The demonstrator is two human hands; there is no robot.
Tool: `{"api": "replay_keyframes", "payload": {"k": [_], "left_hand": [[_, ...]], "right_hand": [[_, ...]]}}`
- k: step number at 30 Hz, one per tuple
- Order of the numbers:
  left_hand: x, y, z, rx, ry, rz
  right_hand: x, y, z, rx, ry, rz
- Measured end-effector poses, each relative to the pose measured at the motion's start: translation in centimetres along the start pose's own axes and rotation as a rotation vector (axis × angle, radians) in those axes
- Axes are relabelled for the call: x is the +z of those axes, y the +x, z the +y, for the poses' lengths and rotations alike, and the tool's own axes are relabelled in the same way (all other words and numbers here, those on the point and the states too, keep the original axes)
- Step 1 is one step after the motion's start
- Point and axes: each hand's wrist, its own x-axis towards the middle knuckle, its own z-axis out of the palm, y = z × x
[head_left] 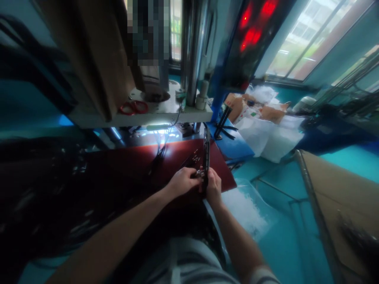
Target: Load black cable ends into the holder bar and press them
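Note:
Over the right end of the red work surface (174, 157), my right hand (213, 185) is closed around a long, narrow dark strip (207, 152) with notches along it, held on end. My left hand (185, 182) is just to its left, thumb and fingers pinched on a small shiny metal piece (200, 173) against the strip. The piece's exact kind is too blurred to make out. Several tiny pale metal bits (196, 157) lie on the red surface beyond my hands. Thin dark cables (160, 153) lie to their left.
A press-like machine with a metal column (197, 51) and pale plate (183, 114) stands ahead. Red-handled scissors (134, 107) lie on the plate. A red-lit display (251, 35) hangs at upper right. White bags (266, 134), a clear plastic bag (248, 209) and a cardboard-topped cart (343, 189) are on the right.

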Motion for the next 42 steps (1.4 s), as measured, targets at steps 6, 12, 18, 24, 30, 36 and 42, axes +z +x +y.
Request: {"api": "replay_keyframes", "payload": {"k": [6, 12, 18, 24, 30, 36, 42], "left_hand": [[0.1, 0.2, -0.1, -0.02, 0.067, -0.017], [0.3, 0.2, -0.3, 0.013, 0.089, 0.021], [-0.8, 0.7, -0.4, 0.013, -0.248, -0.088], [-1.5, 1.9, 0.1, -0.161, -0.42, -0.115], [-1.1, 2.3, 0.3, -0.198, -0.408, -0.121], [-1.3, 2.2, 1.0, -0.253, -0.417, -0.138], [-0.8, 2.0, 0.7, -0.062, -0.12, -0.04]], "right_hand": [[0.0, 0.2, 0.3, 0.0, -0.059, -0.008], [0.1, 0.2, 0.4, -0.132, -0.25, -0.003], [0.1, 0.0, 0.1, -0.046, -0.084, -0.004], [-0.2, -0.2, 0.2, 0.014, 0.019, 0.02], [-0.1, -0.2, 0.2, -0.015, 0.04, 0.018], [-0.2, -0.2, 0.3, 0.017, 0.05, 0.018], [-0.4, -0.1, 0.5, 0.01, 0.05, -0.009]]}}
